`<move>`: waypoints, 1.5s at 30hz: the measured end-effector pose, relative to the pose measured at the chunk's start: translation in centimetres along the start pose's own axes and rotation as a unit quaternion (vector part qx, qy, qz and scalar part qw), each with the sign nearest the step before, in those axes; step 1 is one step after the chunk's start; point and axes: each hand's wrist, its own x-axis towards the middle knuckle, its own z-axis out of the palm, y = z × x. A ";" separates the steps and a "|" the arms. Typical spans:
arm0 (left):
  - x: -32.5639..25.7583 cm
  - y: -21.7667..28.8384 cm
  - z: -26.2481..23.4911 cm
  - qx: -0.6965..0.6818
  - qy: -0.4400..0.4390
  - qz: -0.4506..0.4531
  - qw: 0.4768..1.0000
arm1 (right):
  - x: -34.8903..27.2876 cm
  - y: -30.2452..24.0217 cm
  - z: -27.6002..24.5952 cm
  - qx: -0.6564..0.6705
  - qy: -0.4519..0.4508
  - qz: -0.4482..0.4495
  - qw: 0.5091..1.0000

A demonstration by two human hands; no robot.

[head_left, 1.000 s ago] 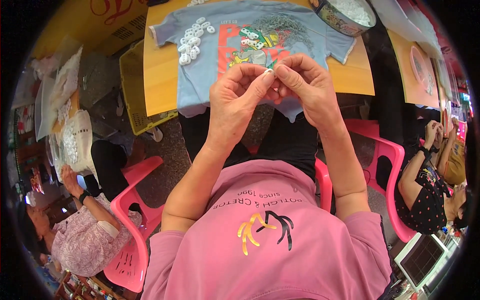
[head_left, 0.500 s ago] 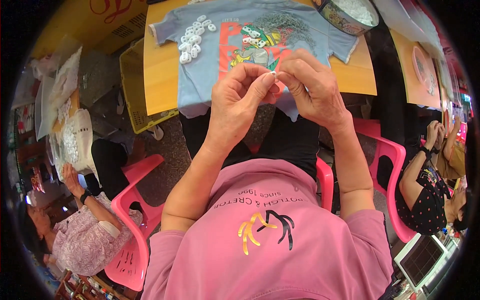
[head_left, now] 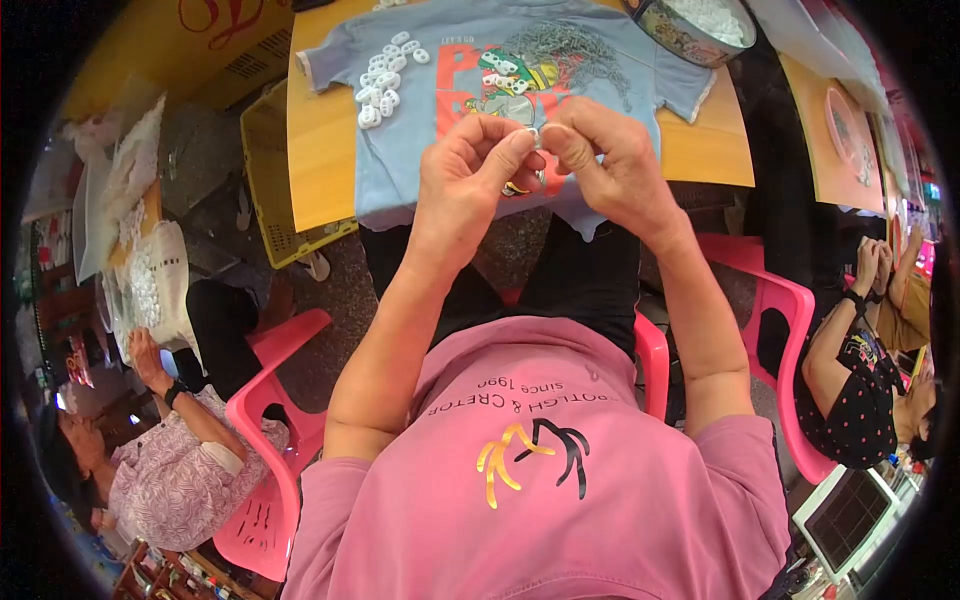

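My left hand (head_left: 462, 185) and my right hand (head_left: 622, 178) meet above a light blue T-shirt (head_left: 400, 150) spread over the table. Between the fingertips of both hands is a small white plastic piece (head_left: 536, 134), mostly covered by the fingers. Each hand is closed in a pinch; whether the right fingers also hold something else is hidden. On the shirt, beyond my left hand, lies a cluster of white oval pieces with holes (head_left: 378, 85). Straight beyond my hands are a few more white pieces (head_left: 503, 82), beside a loose heap of small grey metal parts (head_left: 580, 50).
A round patterned tin (head_left: 672, 40) filled with white bits stands at the table's far right. The yellow table (head_left: 320, 170) shows around the shirt. A yellow crate (head_left: 262, 190) is left of it. Co-workers sit on both sides, one on a pink chair (head_left: 270, 400).
Both hands have shifted slightly left and away from me, still pinched together at the white piece. The right fingers have turned and now curl closer against the left fingertips.
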 end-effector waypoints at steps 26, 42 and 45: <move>-0.5 1.4 0.0 -0.014 -0.021 -0.010 1.000 | 1.5 0.4 -1.5 -0.074 -0.062 -0.165 0.982; 0.3 -0.8 -5.5 -0.079 0.157 0.041 0.984 | -0.1 3.7 -2.8 -0.206 -0.021 0.014 0.978; -0.2 -0.9 -6.3 -0.085 0.180 0.055 0.979 | -0.4 3.3 -2.2 -0.224 -0.029 0.007 0.974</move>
